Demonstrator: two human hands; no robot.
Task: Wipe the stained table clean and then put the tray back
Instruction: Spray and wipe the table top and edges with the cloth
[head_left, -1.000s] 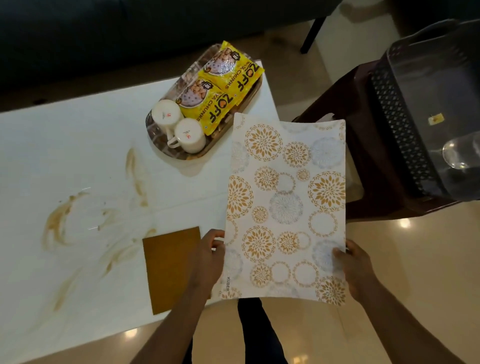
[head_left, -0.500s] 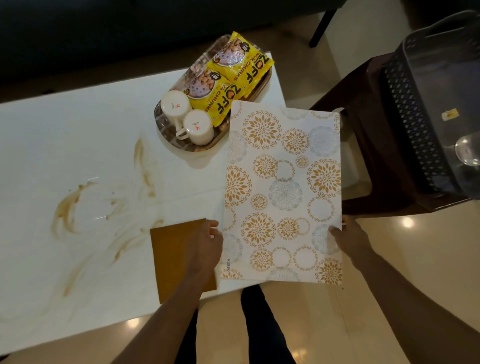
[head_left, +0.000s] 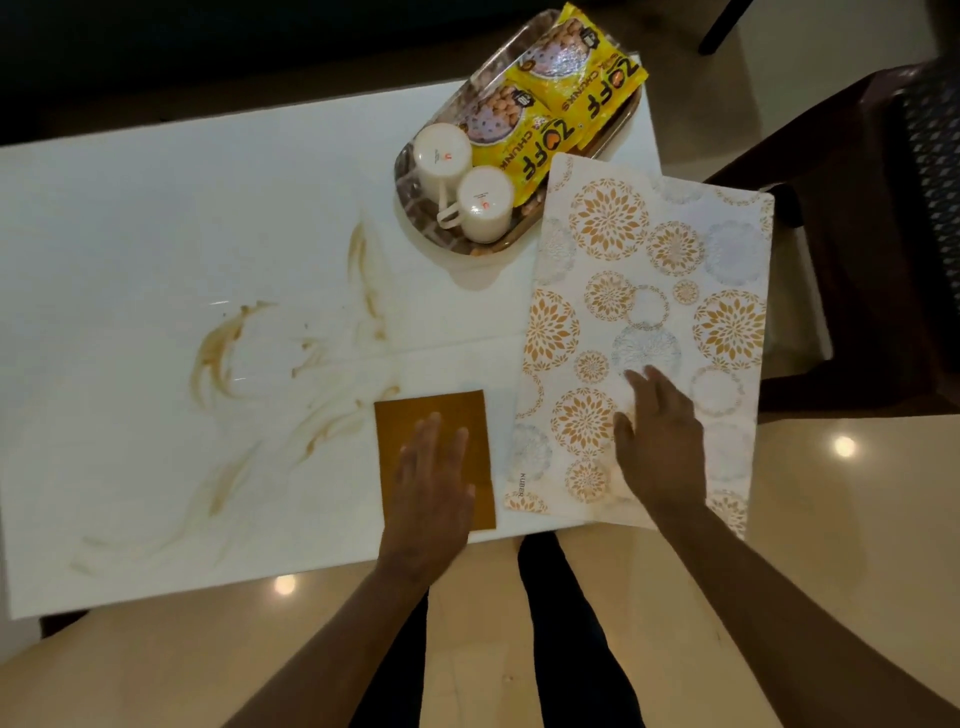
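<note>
Both hands have let go of the patterned mat (head_left: 649, 332), which half a second ago they held by its near edge and which now lies flat on the tabletop (head_left: 156, 234), its far right portion overhanging the edge. Left hand (head_left: 431, 488) is released, fingers straight and together, spread over the orange-brown cloth (head_left: 415, 410); whether the palm presses the cloth cannot be told. Right hand (head_left: 657, 447) is likewise released, fingers extended, lying on or just above the near half of the mat. Cloth sits just left of the mat, at the near edge of the tabletop, squared to it. Brown stains (head_left: 218, 348) run in streaks to the left of the left hand and beyond it, unwiped. Tray (head_left: 415, 228) stands well beyond both hands, at the far right of the tabletop, its near right corner touching or just under the mat's far left corner. On the tray: two white cups (head_left: 470, 187) upside down side by side, and two yellow snack packets (head_left: 576, 98) behind them. Dark chair (head_left: 857, 234) stands to the right of the right hand, off the tabletop.
</note>
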